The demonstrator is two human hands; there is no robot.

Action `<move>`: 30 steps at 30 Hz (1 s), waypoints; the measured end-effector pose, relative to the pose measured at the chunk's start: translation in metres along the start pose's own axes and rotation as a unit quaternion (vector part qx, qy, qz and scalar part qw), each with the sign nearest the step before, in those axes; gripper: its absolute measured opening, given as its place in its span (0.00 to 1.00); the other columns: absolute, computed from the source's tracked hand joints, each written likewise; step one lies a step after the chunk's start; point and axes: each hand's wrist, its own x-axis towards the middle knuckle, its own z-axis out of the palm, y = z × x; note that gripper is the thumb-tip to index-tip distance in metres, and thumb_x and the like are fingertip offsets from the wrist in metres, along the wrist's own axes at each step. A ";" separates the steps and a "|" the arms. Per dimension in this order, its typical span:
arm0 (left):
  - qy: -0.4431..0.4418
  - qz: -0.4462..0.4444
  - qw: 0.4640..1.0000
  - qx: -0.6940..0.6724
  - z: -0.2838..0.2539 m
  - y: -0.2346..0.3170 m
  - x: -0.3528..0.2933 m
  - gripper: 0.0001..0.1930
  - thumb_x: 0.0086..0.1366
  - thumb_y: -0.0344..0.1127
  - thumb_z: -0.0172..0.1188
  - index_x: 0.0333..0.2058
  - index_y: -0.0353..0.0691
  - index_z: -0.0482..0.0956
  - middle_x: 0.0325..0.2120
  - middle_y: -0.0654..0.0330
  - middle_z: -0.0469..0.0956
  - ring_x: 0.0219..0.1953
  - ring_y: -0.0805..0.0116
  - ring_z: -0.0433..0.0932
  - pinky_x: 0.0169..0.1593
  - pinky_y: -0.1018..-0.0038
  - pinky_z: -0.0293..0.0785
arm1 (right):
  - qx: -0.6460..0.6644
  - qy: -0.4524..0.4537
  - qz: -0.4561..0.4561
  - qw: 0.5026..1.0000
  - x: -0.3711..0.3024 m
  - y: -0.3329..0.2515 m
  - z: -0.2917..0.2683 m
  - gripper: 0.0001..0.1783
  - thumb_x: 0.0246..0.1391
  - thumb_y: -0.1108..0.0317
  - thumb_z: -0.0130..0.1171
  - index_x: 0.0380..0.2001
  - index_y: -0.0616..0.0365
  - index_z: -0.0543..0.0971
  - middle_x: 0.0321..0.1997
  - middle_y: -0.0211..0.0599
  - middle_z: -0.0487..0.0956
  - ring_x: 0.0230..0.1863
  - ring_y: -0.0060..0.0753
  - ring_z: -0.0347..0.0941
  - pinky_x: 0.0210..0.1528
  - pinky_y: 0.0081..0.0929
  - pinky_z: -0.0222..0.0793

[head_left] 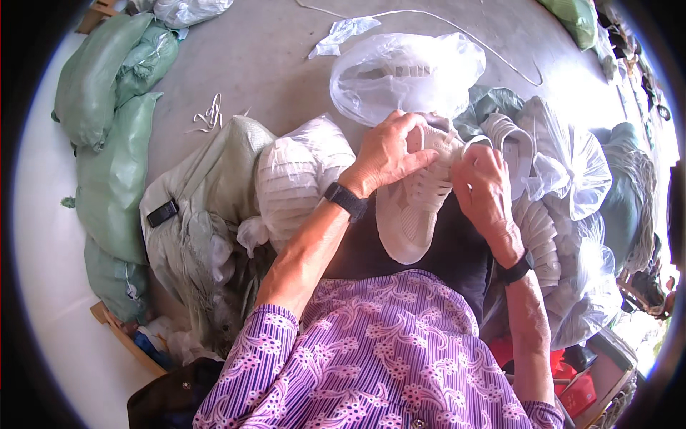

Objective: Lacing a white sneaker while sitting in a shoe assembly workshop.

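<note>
A pale cream sneaker (409, 229) rests over my dark-clad lap, its toe toward me and its opening away. My left hand (389, 154) grips the shoe's left side near the opening, with the thumb laid across the laced front. At the shoe's right edge my right hand (486, 186) has its fingers closed in a pinch. A white shoelace (474, 141) loops up from those fingers; their tips are partly hidden. Laces cross part of the sneaker's front. Just beyond the shoe lies a clear plastic bag (407, 82) with pale, slatted-looking contents.
Bags of pale stacked goods stand to the left (296, 175) and right (536, 236) of my lap. Green woven sacks (118, 179) line the left wall. Loose white laces (209, 114), a plastic scrap (345, 34) and a long cord (493, 51) lie on the grey floor.
</note>
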 end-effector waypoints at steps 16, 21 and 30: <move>0.051 0.036 0.998 0.008 0.012 -0.012 -0.003 0.26 0.48 0.45 0.68 0.44 0.38 0.72 0.39 0.54 0.72 0.41 0.58 0.73 0.46 0.68 0.70 | 0.002 -0.023 0.051 0.998 -0.003 -0.012 0.006 0.06 0.42 0.68 0.59 0.27 0.53 0.75 0.32 0.32 0.68 0.38 0.38 0.65 0.41 0.36 0.58; 0.184 0.046 0.982 -0.015 0.007 -0.003 -0.008 0.23 0.51 0.42 0.66 0.43 0.36 0.72 0.41 0.54 0.72 0.44 0.59 0.72 0.47 0.69 0.69 | 0.004 -0.033 0.079 0.996 -0.011 -0.011 0.006 0.05 0.43 0.71 0.57 0.26 0.53 0.74 0.32 0.33 0.68 0.38 0.39 0.65 0.41 0.36 0.58; 0.120 0.045 0.991 -0.043 -0.002 0.018 -0.026 0.07 0.55 0.28 0.61 0.34 0.39 0.77 0.22 0.62 0.74 0.21 0.76 0.70 0.26 0.79 0.67 | -0.019 -0.044 0.058 0.997 -0.004 -0.020 0.011 0.06 0.41 0.71 0.56 0.27 0.53 0.76 0.30 0.33 0.68 0.37 0.40 0.64 0.41 0.36 0.58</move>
